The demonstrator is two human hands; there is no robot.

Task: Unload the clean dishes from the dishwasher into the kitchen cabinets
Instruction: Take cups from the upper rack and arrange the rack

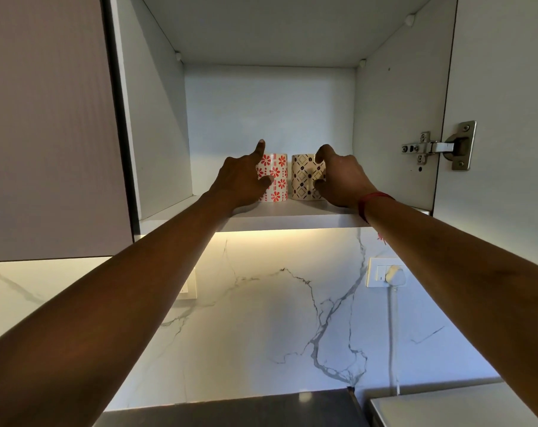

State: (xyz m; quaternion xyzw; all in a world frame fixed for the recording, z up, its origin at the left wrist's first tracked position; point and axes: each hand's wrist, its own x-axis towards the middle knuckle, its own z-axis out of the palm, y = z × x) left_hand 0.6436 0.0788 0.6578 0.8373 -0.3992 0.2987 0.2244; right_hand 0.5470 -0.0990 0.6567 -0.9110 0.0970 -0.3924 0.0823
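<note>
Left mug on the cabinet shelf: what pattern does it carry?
Red flowers on white cover the left mug, seen best in the head view.

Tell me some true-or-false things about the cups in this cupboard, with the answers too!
1. The white mug with red flowers and the cream mug with dark diamonds stand upright, side by side, on the white cabinet shelf. True.
2. The left hand holds the flowered mug. True.
3. The right hand holds a plate. False: it grips the diamond mug.
4. The red wristband is on the left wrist. False: it is on the right wrist.
5. The white wall socket has nothing plugged in. False: a white plug sits in it.
</note>
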